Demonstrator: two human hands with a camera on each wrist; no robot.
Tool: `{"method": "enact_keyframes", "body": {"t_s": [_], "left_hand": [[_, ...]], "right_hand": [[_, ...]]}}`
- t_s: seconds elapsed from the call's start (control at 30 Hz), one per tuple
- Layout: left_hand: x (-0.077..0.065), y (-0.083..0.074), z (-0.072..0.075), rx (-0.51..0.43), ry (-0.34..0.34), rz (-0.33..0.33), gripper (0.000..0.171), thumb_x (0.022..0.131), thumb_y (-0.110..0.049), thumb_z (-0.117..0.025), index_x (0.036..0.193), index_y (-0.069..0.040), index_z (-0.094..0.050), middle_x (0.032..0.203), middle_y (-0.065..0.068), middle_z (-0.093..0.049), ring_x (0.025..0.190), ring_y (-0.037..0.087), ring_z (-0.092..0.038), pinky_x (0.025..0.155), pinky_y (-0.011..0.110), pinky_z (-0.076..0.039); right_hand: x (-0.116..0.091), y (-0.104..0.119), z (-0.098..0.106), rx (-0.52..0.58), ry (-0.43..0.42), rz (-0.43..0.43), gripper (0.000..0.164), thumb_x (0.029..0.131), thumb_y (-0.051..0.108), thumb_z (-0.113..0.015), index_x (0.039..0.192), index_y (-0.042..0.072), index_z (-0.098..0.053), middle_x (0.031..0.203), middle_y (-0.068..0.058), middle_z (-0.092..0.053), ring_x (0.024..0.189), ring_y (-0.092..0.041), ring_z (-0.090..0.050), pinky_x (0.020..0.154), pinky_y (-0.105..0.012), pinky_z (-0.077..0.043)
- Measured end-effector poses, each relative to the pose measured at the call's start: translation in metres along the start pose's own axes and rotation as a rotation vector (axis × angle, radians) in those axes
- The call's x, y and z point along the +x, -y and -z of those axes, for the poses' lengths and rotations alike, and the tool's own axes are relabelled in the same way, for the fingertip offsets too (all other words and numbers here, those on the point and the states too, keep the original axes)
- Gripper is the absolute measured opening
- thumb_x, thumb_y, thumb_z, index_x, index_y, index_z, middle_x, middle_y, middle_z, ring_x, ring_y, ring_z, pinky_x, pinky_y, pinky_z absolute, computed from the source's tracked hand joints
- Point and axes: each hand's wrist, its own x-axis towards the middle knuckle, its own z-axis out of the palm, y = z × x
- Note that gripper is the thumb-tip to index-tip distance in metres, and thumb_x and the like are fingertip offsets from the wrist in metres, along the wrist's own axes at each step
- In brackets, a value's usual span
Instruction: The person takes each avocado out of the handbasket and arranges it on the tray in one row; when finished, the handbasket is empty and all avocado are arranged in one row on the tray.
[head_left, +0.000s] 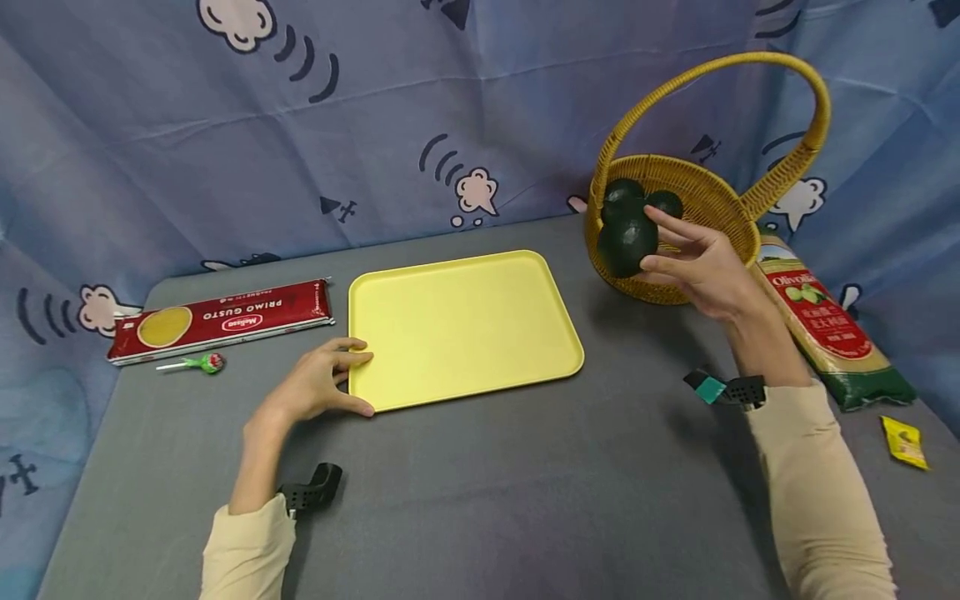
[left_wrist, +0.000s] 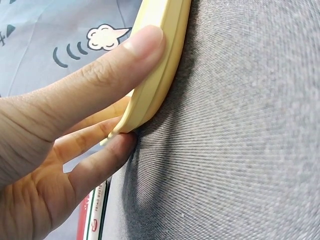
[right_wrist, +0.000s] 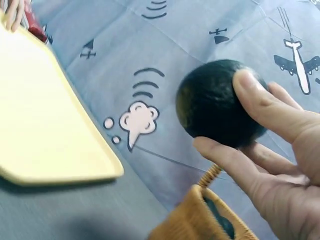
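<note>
Right hand [head_left: 701, 267] pinches a dark avocado [head_left: 627, 243] in the air beside the wicker basket [head_left: 712, 193].
Two more avocados [head_left: 665, 201] sit inside the basket; the left hand [head_left: 318, 379] grips the near-left corner of the yellow tray [head_left: 465, 329], flat on a grey cloth-covered table [head_left: 480, 500]. A red spaghetti packet [head_left: 225, 321] and lollipop [head_left: 201, 363] lie left, a long bag [head_left: 832, 325] right; blue cloud-printed fabric [head_left: 390, 125] hangs behind.

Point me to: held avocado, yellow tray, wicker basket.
Held avocado [right_wrist: 212, 107]: right wrist view, middle of its dark skin.
Yellow tray [head_left: 465, 329]: head view, bare middle of its surface.
Wicker basket [head_left: 705, 193]: head view, inside of its back wall.
</note>
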Motion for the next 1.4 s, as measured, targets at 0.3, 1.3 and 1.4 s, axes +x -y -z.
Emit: {"method": "enact_keyframes", "body": {"t_s": [0.3, 1.3, 1.4], "left_hand": [[0.001, 0.001, 0.000, 0.038, -0.002, -0.004, 0.082, 0.068, -0.022, -0.088, 0.134, 0.007, -0.051, 0.141, 0.023, -0.041, 0.119, 0.036, -0.054, 0.098, 0.048, -0.046], [0.000, -0.003, -0.001, 0.031, -0.003, 0.018, 0.081, 0.068, -0.018, -0.088, 0.134, 0.009, -0.051, 0.142, 0.024, -0.039, 0.117, 0.038, -0.053, 0.096, 0.048, -0.047], [0.000, -0.004, 0.000, 0.038, -0.004, 0.021, 0.081, 0.067, -0.019, -0.088, 0.134, 0.008, -0.051, 0.142, 0.024, -0.040, 0.116, 0.037, -0.054, 0.095, 0.048, -0.047]], "right_hand": [[0.012, -0.045, -0.016, -0.007, 0.151, 0.010, 0.065, 0.083, -0.024, -0.056, 0.140, 0.008, -0.050, 0.128, -0.005, -0.060, 0.107, -0.022, -0.065, 0.078, -0.037, -0.057], [0.087, -0.111, -0.065, -0.071, 0.182, -0.316, 0.064, 0.087, -0.014, -0.059, 0.144, 0.011, -0.045, 0.146, -0.024, -0.032, 0.109, -0.029, -0.059, 0.085, -0.046, -0.054], [0.091, -0.116, -0.069, -0.034, 0.189, -0.331, 0.063, 0.086, -0.016, -0.059, 0.142, 0.011, -0.049, 0.147, -0.024, -0.029, 0.114, -0.032, -0.054, 0.086, -0.048, -0.053]]}}
